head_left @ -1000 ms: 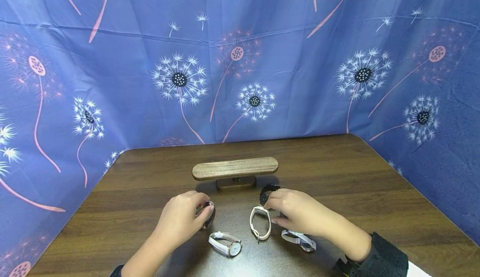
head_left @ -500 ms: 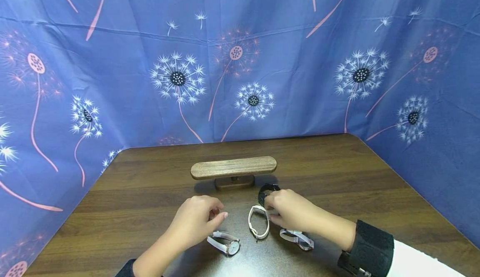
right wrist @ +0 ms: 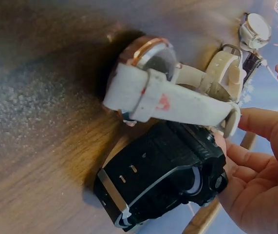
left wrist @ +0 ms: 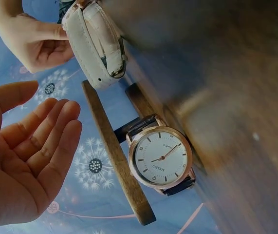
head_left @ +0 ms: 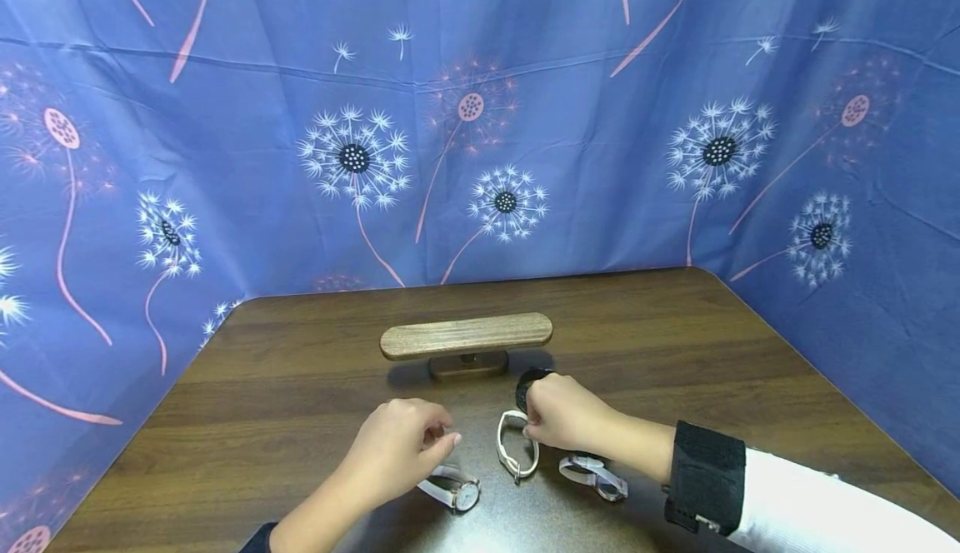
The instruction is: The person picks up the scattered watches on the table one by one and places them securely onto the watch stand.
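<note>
My left hand (head_left: 408,440) hovers beside a white-strapped watch (head_left: 467,496), palm empty and fingers loosely bent. In the left wrist view, a rose-gold watch with a dark strap (left wrist: 161,157) stands on the table; the left hand hides it from the head camera. My right hand (head_left: 566,411) is low over the table, its fingers curled between a black watch (head_left: 528,386) and a cream watch (head_left: 504,449). Close by its wrist lie a white watch (head_left: 596,478) and a chunky black watch (right wrist: 163,170). Its fingertips are hidden, so I cannot tell whether they grip anything.
A wooden display stand (head_left: 465,336) with a long padded-looking bar is behind the watches, on the brown wooden table (head_left: 300,345). Blue dandelion-print cloth (head_left: 600,120) hangs along the table's back and sides.
My left hand has come off the dark-strapped watch and shifted right. The right hand has drawn its fingers in and turned, its forearm coming further into view.
</note>
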Demonstrator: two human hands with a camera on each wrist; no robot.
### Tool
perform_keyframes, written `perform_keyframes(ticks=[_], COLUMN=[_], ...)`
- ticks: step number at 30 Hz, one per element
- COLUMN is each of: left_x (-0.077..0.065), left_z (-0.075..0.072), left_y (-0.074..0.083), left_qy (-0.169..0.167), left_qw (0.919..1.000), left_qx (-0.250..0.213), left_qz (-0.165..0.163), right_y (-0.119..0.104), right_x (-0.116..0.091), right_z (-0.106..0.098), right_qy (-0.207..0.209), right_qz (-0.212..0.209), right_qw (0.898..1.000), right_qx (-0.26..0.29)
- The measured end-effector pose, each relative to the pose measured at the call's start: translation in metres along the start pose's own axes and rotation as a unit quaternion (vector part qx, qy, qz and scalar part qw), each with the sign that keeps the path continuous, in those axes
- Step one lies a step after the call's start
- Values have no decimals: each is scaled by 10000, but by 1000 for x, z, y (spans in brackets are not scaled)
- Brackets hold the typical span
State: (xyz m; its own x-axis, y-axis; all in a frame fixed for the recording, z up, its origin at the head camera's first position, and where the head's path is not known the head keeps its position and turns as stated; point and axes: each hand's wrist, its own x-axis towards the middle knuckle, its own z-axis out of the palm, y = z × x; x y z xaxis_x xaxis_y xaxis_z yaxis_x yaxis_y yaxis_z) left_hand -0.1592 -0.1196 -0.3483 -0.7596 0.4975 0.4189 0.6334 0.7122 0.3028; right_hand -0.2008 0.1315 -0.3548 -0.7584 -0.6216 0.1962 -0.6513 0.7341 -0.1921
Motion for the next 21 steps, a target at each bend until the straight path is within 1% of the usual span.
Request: perform_keyframes(ticks=[4,13,17,21], left_x=[-1,-3,-3,-3], left_z=[3,6,6,7], left_y=[-1,-2,-1,-1], left_qy=[73,109,101,94], left_qw=[9999,9999,9999,9999], left_qx=[26,-60,16,68], left_qz=[74,97,101,86], right_y=[-1,-4,-6,-8], right_x=[3,6,8,7], right_z=[4,6,7,6], right_qy=[-16,236,256,370], right_qz=[77,-18,3,-16], right_qw=[9999,9988,9987,9982], right_qx=[-84,-421,-433,-476])
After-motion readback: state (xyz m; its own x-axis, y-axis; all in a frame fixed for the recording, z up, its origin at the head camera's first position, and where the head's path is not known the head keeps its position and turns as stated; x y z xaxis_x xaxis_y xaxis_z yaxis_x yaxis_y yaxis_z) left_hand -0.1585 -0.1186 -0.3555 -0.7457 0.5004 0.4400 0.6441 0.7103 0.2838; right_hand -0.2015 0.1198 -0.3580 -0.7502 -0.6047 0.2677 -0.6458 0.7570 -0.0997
